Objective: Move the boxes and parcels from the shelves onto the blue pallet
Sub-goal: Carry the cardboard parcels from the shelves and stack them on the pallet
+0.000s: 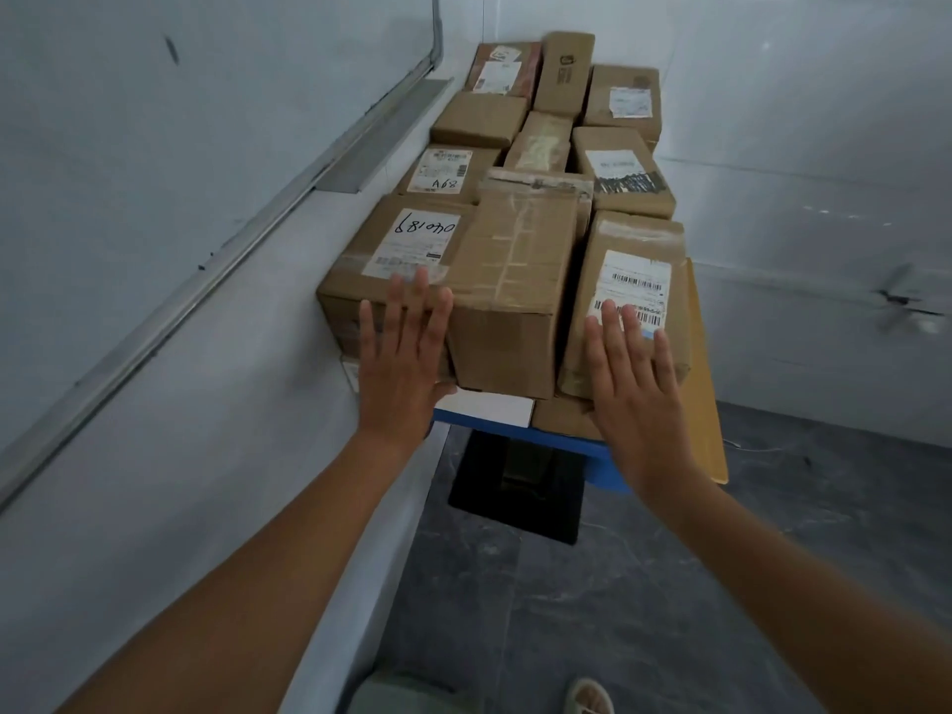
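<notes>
From the head view, the blue pallet [608, 458] sits raised on a dark base, hard against the white wall, and it is the landmark here: cardboard boxes cover it from its near edge to its far end in roughly three rows. At the near edge, the left hand [399, 353] lies with straight, spread fingers [422, 296] against the near corner of the box marked with a handwritten number [391, 260], beside the tall middle box [515, 280]. The right hand [631, 373] rests flat, fingers straight and close together, on the near face of the barcode-labelled box [626, 296]. Neither hand grips anything. No shelves are visible. The risk I judge greatest is at the pallet's near edge: the front boxes appear to overhang it, resting on a white box [484, 407] and a smaller carton beneath, so an uneven push could tilt or slide one off toward the floor. A flat brown piece [706, 394] leaning at the pallet's right side looks loosely held and could slip out if the barcode-labelled box shifts.
</notes>
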